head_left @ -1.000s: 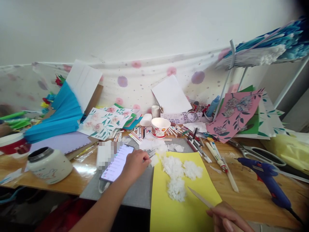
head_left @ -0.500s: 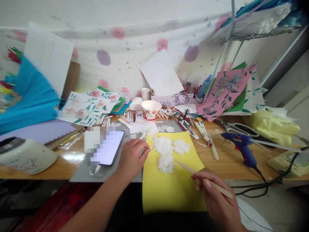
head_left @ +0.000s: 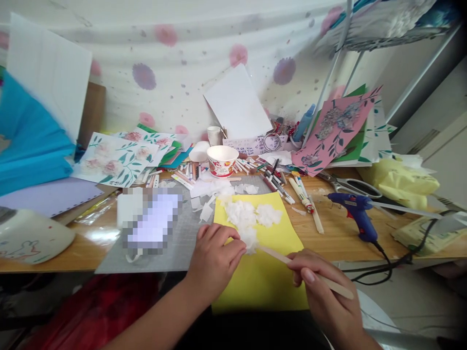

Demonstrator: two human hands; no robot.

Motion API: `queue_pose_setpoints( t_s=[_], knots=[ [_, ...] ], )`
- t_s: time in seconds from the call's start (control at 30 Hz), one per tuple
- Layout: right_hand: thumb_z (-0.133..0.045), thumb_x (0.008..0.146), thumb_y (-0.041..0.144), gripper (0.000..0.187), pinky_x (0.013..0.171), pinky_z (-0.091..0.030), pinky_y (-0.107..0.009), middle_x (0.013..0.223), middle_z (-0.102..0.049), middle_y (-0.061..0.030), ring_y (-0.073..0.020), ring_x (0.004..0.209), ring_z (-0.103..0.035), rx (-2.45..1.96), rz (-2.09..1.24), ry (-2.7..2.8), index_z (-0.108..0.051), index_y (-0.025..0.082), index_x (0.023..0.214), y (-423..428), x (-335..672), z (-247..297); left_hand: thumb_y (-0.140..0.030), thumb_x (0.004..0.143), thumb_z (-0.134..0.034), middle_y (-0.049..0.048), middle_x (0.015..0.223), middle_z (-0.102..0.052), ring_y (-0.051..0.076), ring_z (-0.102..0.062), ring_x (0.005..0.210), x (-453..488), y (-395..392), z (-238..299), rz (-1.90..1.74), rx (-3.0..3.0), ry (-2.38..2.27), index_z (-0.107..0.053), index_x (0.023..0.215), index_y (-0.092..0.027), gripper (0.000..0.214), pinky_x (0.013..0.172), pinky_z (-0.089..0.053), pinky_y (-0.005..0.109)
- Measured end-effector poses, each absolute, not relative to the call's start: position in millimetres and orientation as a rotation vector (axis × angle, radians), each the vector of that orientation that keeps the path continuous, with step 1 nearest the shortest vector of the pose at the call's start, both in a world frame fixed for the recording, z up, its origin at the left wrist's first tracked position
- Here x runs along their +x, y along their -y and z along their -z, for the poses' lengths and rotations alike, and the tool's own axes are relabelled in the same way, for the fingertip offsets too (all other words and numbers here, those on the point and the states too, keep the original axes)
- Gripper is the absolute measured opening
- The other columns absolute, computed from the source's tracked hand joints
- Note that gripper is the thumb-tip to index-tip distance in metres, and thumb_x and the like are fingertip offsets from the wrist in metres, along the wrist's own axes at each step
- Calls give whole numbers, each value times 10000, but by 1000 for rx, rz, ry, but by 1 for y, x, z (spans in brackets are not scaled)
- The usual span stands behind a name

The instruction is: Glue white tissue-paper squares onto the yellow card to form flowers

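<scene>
A yellow sheet of paper (head_left: 270,291) lies at the table's front edge, with clumps of crumpled white paper petals (head_left: 239,213) on its upper part. My right hand (head_left: 324,287) grips a wooden craft stick (head_left: 275,254) like a pen, and the stick's pointed tip is at the right edge of the lowest clump. My left hand (head_left: 219,260) is at that clump's left side, thumb and forefinger pinched together beside the petals. Whatever sits between those fingertips, if anything, is too small to tell. The hand covers part of the clump.
A blue glue gun (head_left: 353,209) and scissors (head_left: 352,187) lie to the right. Behind the sheet stand a paper bowl (head_left: 222,160) and scattered markers (head_left: 277,180). A phone (head_left: 155,218) rests on the grey mat (head_left: 182,243) to the left. Flower pictures (head_left: 113,158) lean behind.
My left hand has moved right and down to the lowest petal clump. The craft stick, still in my right hand, now has its tip against or very near the same clump. The view has shifted slightly.
</scene>
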State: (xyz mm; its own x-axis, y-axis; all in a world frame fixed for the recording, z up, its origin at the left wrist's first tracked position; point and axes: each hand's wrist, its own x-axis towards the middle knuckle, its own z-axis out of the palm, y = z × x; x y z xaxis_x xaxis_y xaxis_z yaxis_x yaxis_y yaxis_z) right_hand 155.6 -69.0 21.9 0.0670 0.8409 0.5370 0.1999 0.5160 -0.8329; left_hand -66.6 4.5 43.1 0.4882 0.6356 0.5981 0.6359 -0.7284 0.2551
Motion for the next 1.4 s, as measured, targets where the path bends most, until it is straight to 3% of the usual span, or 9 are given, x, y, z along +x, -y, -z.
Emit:
queue_pose_setpoints(
  t_s=[0.17, 0.33, 0.5, 0.63, 0.77, 0.93, 1.2, 1.4],
  knots=[
    [-553, 921, 135, 180, 676, -513, -266, 811, -715, -34, -187, 799, -685, -971, -367, 1700, -686, 235, 990, 66, 151, -43, -139, 913, -613, 4, 835, -656, 198, -521, 799, -62, -2, -41, 1011, -2618, 1102, -696, 790, -225, 172, 761, -310, 372],
    [-522, 938, 150, 160, 575, -468, -273, 748, -705, -47, -179, 666, -659, -991, -351, 1794, -662, 205, 882, 57, 138, -51, -166, 929, -599, -2, 830, -658, 201, -510, 799, -61, 0, -40, 959, -2618, 1099, -691, 802, -235, 171, 766, -297, 379],
    [-493, 965, 210, 236, 509, -397, -257, 603, -582, -7, -138, 523, -549, -1084, -383, 1835, -637, 191, 779, 52, 131, -47, -229, 877, -681, 3, 864, -671, 207, -537, 829, -66, -1, -40, 975, -2688, 1198, -667, 798, -226, 80, 781, -315, 380],
    [-454, 985, 238, 304, 500, -372, -251, 585, -554, -1, -132, 511, -527, -1139, -380, 1856, -594, 199, 718, 45, 128, -47, -174, 864, -661, 13, 884, -664, 206, -557, 843, -74, -6, -37, 1071, -2712, 1321, -656, 828, -214, 54, 781, -334, 375],
    [-421, 984, 233, 334, 501, -366, -253, 575, -546, 3, -133, 506, -529, -1169, -360, 1879, -556, 209, 679, 36, 125, -50, -126, 854, -630, 25, 940, -655, 220, -566, 891, -77, -9, -36, 1080, -2758, 1381, -675, 916, -215, 118, 800, -340, 383],
    [-420, 975, 209, 320, 494, -346, -261, 572, -527, 9, -130, 501, -507, -1138, -375, 1896, -558, 204, 687, 37, 122, -48, -101, 778, -712, 27, 1038, -651, 247, -564, 974, -69, -7, -32, 1038, -2856, 1312, -694, 1007, -271, 286, 823, -314, 404],
    [-495, 966, 271, 276, 540, -390, -291, 626, -564, -8, -150, 562, -500, -951, -632, 1318, -682, 201, 774, 52, 142, -12, -89, 775, -673, 17, 975, -660, 222, -557, 924, -67, -9, -27, 1048, -2816, 1314, -674, 847, -245, 172, 798, -314, 385],
    [-503, 955, 384, 352, 475, -364, -289, 572, -535, -11, -152, 514, -456, -1054, -748, 1155, -711, 189, 749, 46, 147, 1, -53, 771, -618, 34, 1056, -640, 242, -548, 977, -66, -8, -26, 1007, -2817, 1270, -664, 1075, -282, 384, 825, -311, 399]
  ],
)
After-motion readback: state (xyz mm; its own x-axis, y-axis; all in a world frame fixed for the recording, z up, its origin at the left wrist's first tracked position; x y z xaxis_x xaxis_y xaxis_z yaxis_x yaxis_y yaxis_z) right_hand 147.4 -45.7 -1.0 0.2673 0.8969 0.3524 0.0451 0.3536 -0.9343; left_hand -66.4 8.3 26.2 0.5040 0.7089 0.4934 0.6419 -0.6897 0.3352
